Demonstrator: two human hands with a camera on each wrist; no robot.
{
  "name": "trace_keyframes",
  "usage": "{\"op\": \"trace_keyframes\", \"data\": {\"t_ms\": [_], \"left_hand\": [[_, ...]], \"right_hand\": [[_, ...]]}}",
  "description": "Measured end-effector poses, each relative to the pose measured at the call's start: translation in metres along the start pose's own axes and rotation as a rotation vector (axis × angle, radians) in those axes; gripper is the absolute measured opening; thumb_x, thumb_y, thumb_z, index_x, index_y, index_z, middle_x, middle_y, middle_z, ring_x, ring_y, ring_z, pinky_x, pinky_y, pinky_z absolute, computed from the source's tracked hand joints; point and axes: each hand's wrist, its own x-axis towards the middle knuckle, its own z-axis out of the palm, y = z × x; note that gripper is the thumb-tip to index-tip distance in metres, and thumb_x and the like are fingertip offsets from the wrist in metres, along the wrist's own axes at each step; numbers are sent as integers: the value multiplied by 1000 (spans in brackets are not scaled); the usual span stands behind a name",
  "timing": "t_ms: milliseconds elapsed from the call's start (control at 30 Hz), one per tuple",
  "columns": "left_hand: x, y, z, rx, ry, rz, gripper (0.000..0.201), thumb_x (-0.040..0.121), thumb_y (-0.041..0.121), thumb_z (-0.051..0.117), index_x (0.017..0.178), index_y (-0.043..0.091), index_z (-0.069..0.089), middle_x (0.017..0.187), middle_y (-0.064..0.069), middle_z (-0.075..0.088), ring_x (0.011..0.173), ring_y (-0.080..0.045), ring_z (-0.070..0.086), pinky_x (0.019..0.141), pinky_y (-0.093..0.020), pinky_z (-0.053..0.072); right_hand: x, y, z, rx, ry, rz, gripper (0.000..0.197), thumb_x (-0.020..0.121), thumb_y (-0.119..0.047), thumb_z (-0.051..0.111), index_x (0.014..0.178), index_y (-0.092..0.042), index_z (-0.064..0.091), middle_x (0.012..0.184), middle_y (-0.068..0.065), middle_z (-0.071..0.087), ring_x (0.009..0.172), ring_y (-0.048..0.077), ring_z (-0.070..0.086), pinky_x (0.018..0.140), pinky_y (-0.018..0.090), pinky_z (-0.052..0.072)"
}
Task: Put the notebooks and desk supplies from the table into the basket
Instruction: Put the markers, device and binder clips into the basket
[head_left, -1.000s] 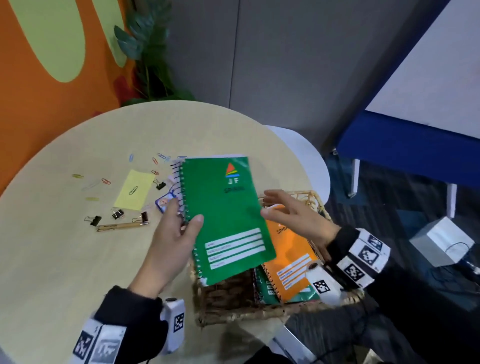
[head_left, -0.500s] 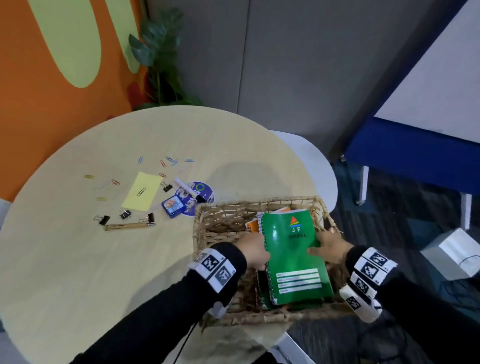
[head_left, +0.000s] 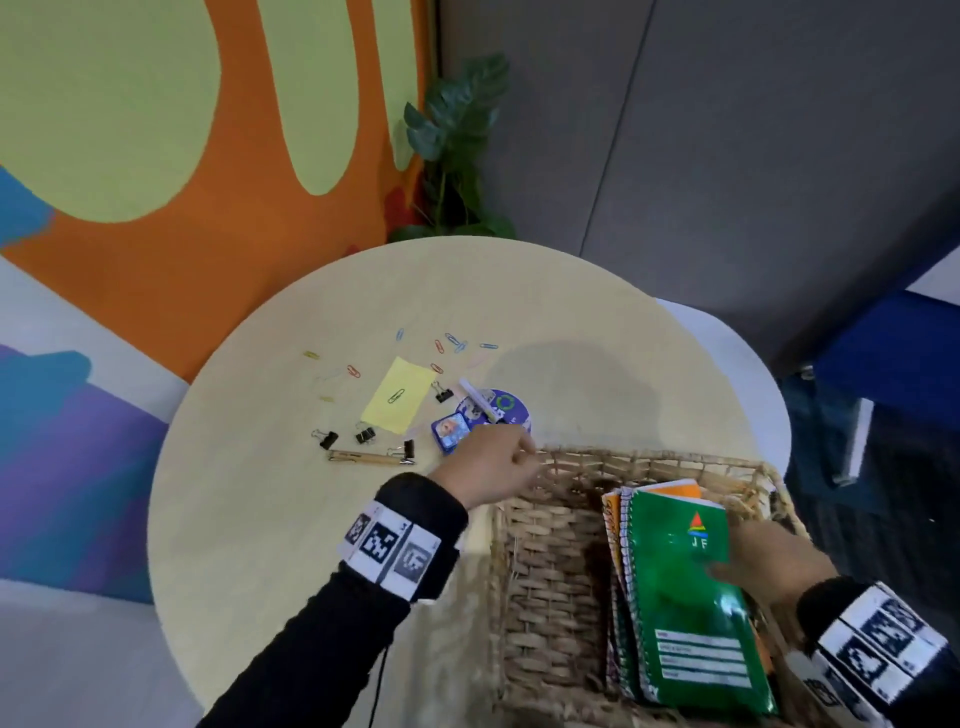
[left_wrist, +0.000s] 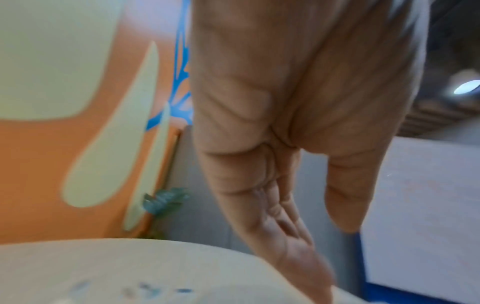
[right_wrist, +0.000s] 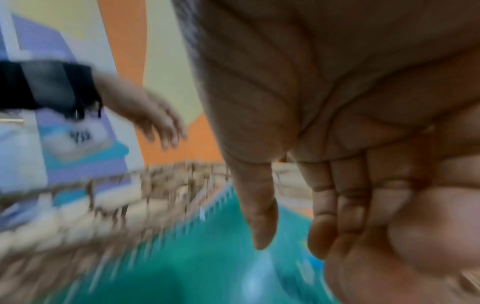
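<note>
From the head camera, the woven wicker basket (head_left: 550, 540) is holding a glossy green spiral notebook (head_left: 685, 597) atop orange ones, the right hand (head_left: 763, 561) lying flat against it. The left hand (head_left: 493, 462) is hovering empty over the basket's rim. Left wrist camera: fingers (left_wrist: 293, 242) are hanging straight. Right wrist camera: fingers (right_wrist: 262, 205) are extending over the green cover.

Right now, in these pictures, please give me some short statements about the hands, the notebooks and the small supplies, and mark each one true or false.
1. The green notebook lies inside the wicker basket. True.
2. The left hand holds the wooden pen. False: the pen lies on the table, and the left hand holds nothing, near the basket's far left corner.
3. The right hand is at the right edge of the green notebook. True.
4. The yellow sticky note is already in the basket. False: it lies on the table with a paper clip on it.
5. An orange notebook shows from under the green one. True.
6. All binder clips are packed. False: several remain on the table.
</note>
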Motion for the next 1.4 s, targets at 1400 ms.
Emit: {"op": "trace_keyframes", "data": {"t_ms": [1400], "left_hand": [[-29,-81,-7,-1,292,-98,67,55,60,56,116,32,53,109,9,64,101,-20,60,84,-38,49]], "right_hand": [[12,-158,-102,239,42,-216,29,78,-23,59,52,-12,60,59,7,66,53,21,60,58,30,51]]}}
